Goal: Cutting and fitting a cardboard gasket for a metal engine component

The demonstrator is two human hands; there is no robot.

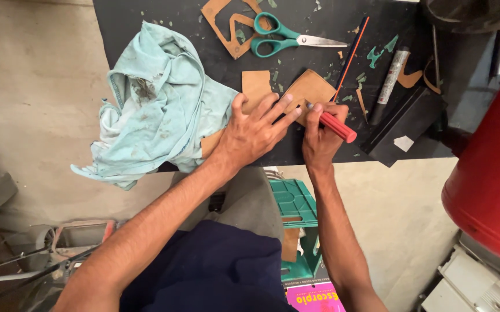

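My left hand (256, 128) lies flat with fingers spread on a tan leather piece (313, 88) on the black table (146, 11), pressing it down. My right hand (322, 136) grips a red-handled tool (335, 125) whose tip touches the leather beside my left fingertips. A second tan piece (255, 86) lies just behind my left hand, partly under it.
A stained pale-blue cloth (152, 104) lies crumpled at the table's left. Green-handled scissors (284, 39) rest on leather offcuts (221, 23) at the back. A long thin rod (351, 55), a tube (390, 75), a black box (409, 124), a red cylinder (490, 185) and a green stool (293, 202) are nearby.
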